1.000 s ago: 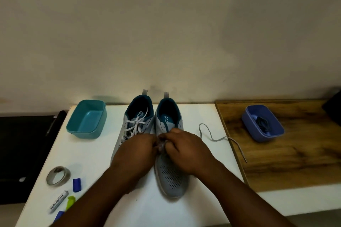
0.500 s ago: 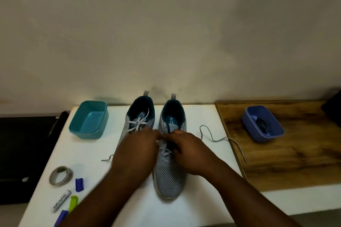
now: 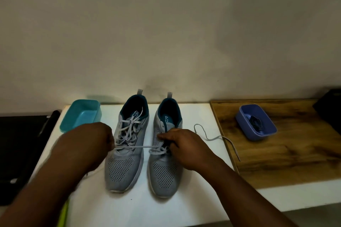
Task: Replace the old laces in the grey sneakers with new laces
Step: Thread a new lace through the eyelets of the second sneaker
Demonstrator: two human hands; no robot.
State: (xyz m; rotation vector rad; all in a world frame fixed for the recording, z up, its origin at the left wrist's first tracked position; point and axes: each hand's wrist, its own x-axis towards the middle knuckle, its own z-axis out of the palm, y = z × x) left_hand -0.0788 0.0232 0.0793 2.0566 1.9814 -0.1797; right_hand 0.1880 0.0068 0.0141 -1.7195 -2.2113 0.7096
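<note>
Two grey sneakers stand side by side on the white table, toes toward me. The left sneaker (image 3: 127,153) is laced in pale grey. The right sneaker (image 3: 165,169) has only its lowest eyelets laced. My left hand (image 3: 92,143) is closed on the grey lace (image 3: 144,147), which stretches taut across the left sneaker to the right one. My right hand (image 3: 184,145) rests on the right sneaker's eyelets and pinches the lace there. The lace's other end (image 3: 217,137) trails right onto the wooden board.
A teal tub (image 3: 81,114) stands at the table's back left. A purple tub (image 3: 255,125) holding dark laces sits on the wooden board (image 3: 286,153) to the right. A yellow-green marker (image 3: 63,215) shows at the lower left edge. The wall is close behind the shoes.
My left hand has moved left, away from the right sneaker, drawing the lace out taut across the left sneaker. The right hand stays on the right sneaker.
</note>
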